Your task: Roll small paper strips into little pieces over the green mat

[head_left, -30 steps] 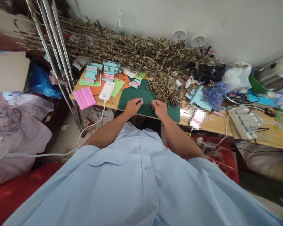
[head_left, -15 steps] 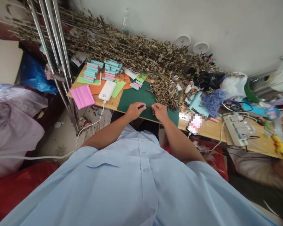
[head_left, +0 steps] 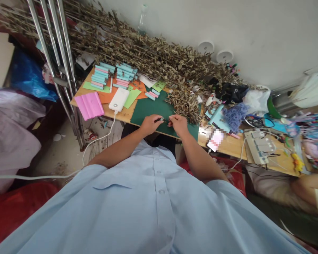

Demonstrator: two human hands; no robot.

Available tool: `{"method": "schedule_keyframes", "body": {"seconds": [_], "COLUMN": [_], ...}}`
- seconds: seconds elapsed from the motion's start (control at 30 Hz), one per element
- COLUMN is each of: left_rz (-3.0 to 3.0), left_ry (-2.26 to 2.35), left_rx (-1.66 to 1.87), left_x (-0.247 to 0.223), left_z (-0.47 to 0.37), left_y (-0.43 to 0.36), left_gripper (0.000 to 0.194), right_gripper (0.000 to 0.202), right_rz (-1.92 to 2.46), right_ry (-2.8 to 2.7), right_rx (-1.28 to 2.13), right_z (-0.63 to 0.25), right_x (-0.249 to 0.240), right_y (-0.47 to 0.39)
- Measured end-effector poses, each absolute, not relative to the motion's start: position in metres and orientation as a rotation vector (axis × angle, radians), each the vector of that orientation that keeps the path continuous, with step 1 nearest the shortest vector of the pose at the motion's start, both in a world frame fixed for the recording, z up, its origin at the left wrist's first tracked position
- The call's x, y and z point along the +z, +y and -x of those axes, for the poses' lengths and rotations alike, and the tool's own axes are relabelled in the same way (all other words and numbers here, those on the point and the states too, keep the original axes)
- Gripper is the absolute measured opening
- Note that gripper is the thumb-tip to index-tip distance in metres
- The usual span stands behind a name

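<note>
My left hand (head_left: 149,125) is closed around a small paper tube (head_left: 162,119), whose light round end shows between thumb and forefinger. Just to its right, my right hand (head_left: 178,124) is pinched; whatever sits in its fingertips is too small to make out. Both hands are over the front part of a dark green mat (head_left: 145,108), with a narrow gap between them. Behind my right hand lies a pile of dried leaves (head_left: 184,102). A few blue and pink paper rolls (head_left: 151,95) rest at the mat's back left.
Stacked paper rolls (head_left: 100,76), a white power bank (head_left: 119,100) and folded pink paper (head_left: 89,106) are on the left. Dried stalks (head_left: 137,53) run along the wall. A phone (head_left: 216,140), blue yarn (head_left: 234,116) and a power strip (head_left: 259,146) lie right. Metal crutches (head_left: 59,63) lean at left.
The camera view has shifted slightly, so the table's things sit a little further left. My right hand has come slightly nearer the tube; my left hand keeps its hold.
</note>
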State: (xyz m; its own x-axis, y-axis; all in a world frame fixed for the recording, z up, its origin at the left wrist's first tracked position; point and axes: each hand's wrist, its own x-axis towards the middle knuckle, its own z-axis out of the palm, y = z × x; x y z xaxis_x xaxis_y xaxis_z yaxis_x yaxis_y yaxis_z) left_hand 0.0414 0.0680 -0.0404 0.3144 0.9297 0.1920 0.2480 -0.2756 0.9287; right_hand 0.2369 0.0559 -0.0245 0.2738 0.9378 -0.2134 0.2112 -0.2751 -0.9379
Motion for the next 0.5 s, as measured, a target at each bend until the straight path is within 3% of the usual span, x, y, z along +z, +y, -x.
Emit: {"method": "schedule_keyframes", "body": {"seconds": [0.17, 0.5], "left_rz": [-1.736, -1.824], "left_ry": [1.089, 1.07], "left_rx": [0.974, 0.963], "left_x": [-0.039, -0.037], "left_z": [-0.041, -0.04], "left_y": [0.068, 0.067], "left_gripper": [0.019, 0.017], "right_gripper": [0.034, 0.061], "right_rz": [1.696, 1.656], "right_ry": [-1.162, -1.254], "right_rx": [1.0, 1.042], "right_z": [-0.239, -0.223], "right_x": [-0.017, 0.001], "right_y": [0.056, 0.052]}}
